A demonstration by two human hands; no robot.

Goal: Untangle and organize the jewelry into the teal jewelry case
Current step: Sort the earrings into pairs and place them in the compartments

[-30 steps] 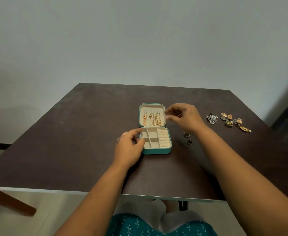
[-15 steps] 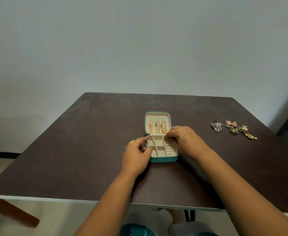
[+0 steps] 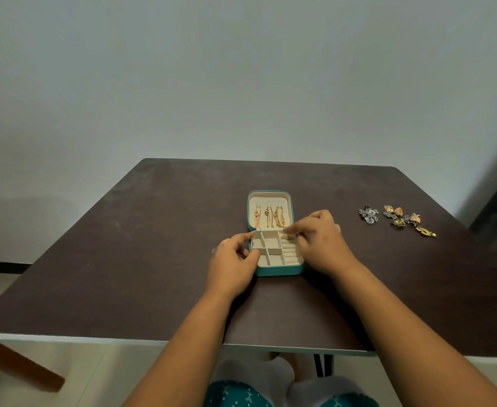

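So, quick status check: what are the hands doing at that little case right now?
Left hand grips the teal case edge. Right hand pinches a small gold piece at the ring rolls. Chains hang in the lid. Loose jewelry waits on the table; nothing blocks.

No text, label, brand, number or sign can be read anywhere. The teal jewelry case (image 3: 279, 270) shows plain walls and a plain cream lining, with no lettering to make out.
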